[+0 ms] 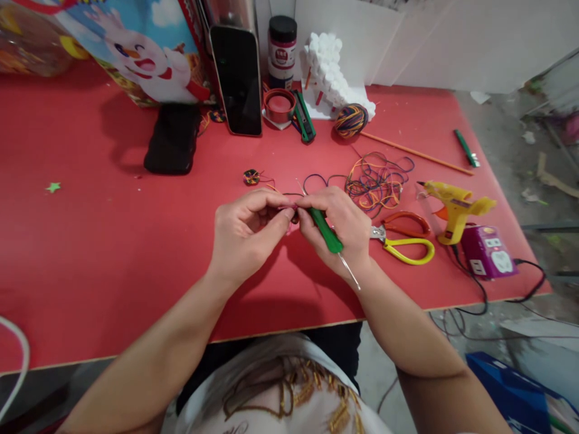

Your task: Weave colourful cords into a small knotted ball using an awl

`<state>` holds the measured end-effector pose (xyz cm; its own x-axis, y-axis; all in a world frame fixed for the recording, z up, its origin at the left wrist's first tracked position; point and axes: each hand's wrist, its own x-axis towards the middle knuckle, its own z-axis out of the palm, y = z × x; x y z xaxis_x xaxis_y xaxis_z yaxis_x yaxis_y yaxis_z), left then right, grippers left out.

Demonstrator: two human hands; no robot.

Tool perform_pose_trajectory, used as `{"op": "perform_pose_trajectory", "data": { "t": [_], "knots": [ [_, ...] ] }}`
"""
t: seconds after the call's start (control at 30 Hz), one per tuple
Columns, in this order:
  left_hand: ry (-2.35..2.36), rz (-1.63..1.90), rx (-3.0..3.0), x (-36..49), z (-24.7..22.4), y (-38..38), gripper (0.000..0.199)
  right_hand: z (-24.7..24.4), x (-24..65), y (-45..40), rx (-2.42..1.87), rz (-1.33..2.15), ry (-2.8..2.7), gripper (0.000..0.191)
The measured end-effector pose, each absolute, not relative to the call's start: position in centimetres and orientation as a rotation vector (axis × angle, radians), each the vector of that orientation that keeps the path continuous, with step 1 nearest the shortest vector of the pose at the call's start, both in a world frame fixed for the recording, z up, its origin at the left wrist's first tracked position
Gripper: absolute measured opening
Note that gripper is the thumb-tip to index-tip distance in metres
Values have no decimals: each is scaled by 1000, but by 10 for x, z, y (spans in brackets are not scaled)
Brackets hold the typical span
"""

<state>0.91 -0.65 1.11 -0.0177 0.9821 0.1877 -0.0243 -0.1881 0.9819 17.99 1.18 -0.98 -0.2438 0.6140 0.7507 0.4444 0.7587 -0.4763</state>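
My left hand point(248, 232) pinches a small, dark piece of yarn work point(294, 218) between thumb and forefinger, mostly covered by the fingertips. Opposite it, my right hand point(339, 229) is closed on a crochet hook with a green handle point(326, 232). One metal end of the hook points back toward the wrist; the other shows beyond the fingers. The fingertips of both hands meet at the yarn work. Beyond them lie a small round multicoloured yarn piece point(251, 176) and a loose tangle of yarn point(377, 181).
Right of my right hand are scissors point(409, 250), a yellow glue gun point(456, 208) and a purple box point(491, 253) with cables. Farther back stand a yarn ball point(351, 120), a thin stick point(420, 152), a green cutter point(304, 117), an upright phone point(237, 81) and a black case point(172, 140).
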Motion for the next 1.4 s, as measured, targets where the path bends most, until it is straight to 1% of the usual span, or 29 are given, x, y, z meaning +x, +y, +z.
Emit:
{"op": "perform_pose_trajectory", "data": {
  "t": [0.17, 0.33, 0.4, 0.47, 0.57, 0.63, 0.7, 0.87, 1.07, 1.17, 1.3, 1.4],
  "knots": [
    [1153, 1293, 1393, 7, 13, -6, 4, -13, 180, 13, -804, 215, -1892, 13],
    [1146, 1248, 1369, 3, 7, -2, 11, -13, 181, 13, -811, 246, -1909, 14],
    [1130, 1241, 1316, 2, 2, 0, 14, -11, 180, 11, -846, 308, -1867, 12],
    [1149, 1254, 1257, 1, -1, 1, 15, -7, 179, 10, -943, 435, -1790, 9],
    [1210, 1291, 1266, 2, 0, 0, 15, -2, 178, 8, -1076, 748, -1642, 8],
    [1255, 1321, 1354, 4, 4, -2, 14, -1, 177, 8, -1069, 988, -1540, 9],
    [1311, 1353, 1498, 6, 7, -5, 13, -1, 176, 9, -1024, 1178, -1439, 15],
    [1352, 1380, 1767, 7, 6, -7, 11, -5, 174, 10, -950, 1339, -1289, 22],
    [1317, 1372, 1827, 8, 4, -5, 13, -9, 174, 11, -937, 1359, -1256, 25],
    [1303, 1342, 1802, 7, 5, -5, 11, -8, 175, 12, -968, 1294, -1309, 18],
    [1304, 1323, 1783, 6, 6, -5, 10, -6, 178, 12, -1003, 1070, -1490, 2],
    [1303, 1283, 1735, 4, 6, -4, 14, -6, 180, 12, -1044, 832, -1632, 4]
  ]
}}
